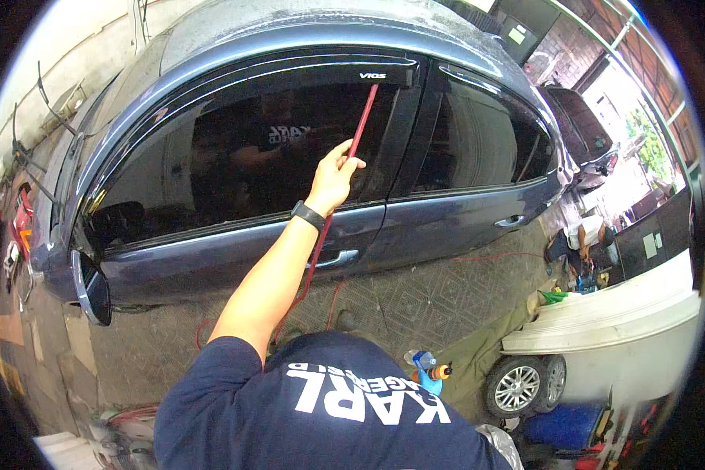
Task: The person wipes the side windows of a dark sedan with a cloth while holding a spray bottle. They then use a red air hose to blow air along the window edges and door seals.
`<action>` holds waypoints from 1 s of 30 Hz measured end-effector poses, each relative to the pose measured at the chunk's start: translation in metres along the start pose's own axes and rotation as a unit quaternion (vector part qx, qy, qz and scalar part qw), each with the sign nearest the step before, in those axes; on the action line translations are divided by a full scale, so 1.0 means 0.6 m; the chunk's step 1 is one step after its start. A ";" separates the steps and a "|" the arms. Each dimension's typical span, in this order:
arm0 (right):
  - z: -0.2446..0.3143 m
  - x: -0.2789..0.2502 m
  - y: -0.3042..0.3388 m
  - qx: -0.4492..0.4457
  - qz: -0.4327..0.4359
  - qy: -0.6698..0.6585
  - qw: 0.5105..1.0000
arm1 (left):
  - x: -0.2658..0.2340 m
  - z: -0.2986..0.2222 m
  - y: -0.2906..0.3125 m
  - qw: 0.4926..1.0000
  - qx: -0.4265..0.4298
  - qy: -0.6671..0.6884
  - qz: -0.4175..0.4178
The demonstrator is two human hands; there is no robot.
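My left hand, with a black band on its wrist, is closed round a long thin red rod. The rod's upper end meets the rear top corner of the front window, at the dark window visor. Its lower part runs down past my forearm, over the door, and bends near the bottom. The dark blue car's front door is closed, its silver handle just below my hand. My right hand is not visible; my torso fills the lower middle.
A side mirror juts out at left. Beside my torso are a blue item and an orange-and-black piece, partly hidden. Wheels, white panels and a blue drum stand at right. A crouching person is farther back. Red hose crosses the floor.
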State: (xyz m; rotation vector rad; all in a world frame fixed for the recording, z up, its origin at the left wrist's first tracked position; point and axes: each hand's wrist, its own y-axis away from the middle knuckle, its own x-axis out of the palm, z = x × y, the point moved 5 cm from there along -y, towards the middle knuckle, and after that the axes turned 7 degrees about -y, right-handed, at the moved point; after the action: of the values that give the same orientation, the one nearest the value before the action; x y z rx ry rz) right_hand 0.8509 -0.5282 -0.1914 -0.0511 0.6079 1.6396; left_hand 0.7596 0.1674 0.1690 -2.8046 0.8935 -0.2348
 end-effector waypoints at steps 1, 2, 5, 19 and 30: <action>0.015 -0.008 -0.004 0.017 0.004 0.001 1.000 | 0.002 -0.002 -0.001 1.000 -0.005 0.007 0.002; 0.048 -0.010 0.009 0.034 0.009 0.002 0.999 | 0.001 -0.003 -0.002 1.000 -0.014 -0.001 -0.011; -0.007 -0.015 -0.066 -0.051 -0.015 -0.012 0.998 | -0.014 -0.012 0.011 0.999 -0.040 -0.003 -0.036; 0.094 0.023 -0.041 -0.018 0.033 0.077 0.996 | -0.103 -0.027 0.054 0.996 -0.062 0.035 -0.045; 0.095 0.032 -0.032 -0.014 0.017 0.093 0.995 | -0.146 -0.030 0.075 0.996 -0.060 0.044 -0.056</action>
State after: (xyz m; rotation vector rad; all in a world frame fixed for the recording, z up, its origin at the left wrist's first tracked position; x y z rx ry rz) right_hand 0.8828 -0.4863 -0.1566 -0.2173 0.7319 1.6869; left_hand 0.6600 0.1801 0.1684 -2.9808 0.7935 -0.3348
